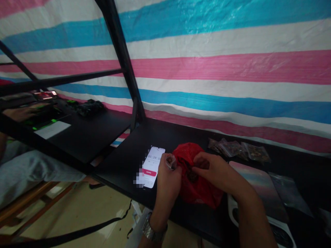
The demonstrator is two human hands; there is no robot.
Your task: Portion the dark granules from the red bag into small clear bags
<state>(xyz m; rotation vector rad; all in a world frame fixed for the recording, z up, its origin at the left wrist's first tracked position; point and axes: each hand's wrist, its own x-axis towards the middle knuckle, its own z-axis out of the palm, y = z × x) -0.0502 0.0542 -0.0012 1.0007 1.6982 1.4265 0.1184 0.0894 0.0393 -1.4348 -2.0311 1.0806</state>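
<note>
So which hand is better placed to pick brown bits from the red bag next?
The right hand, I'd say: it is at the open red bag, beside the brown bits, while the left hand holds a small clear bag.

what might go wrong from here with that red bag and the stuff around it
The soft, crumpled red plastic bag could sag and spill its dark contents. Pieces may miss the small clear bag in the left hand. The phone lies near the table's front edge, so the left wrist might knock it off.
</note>
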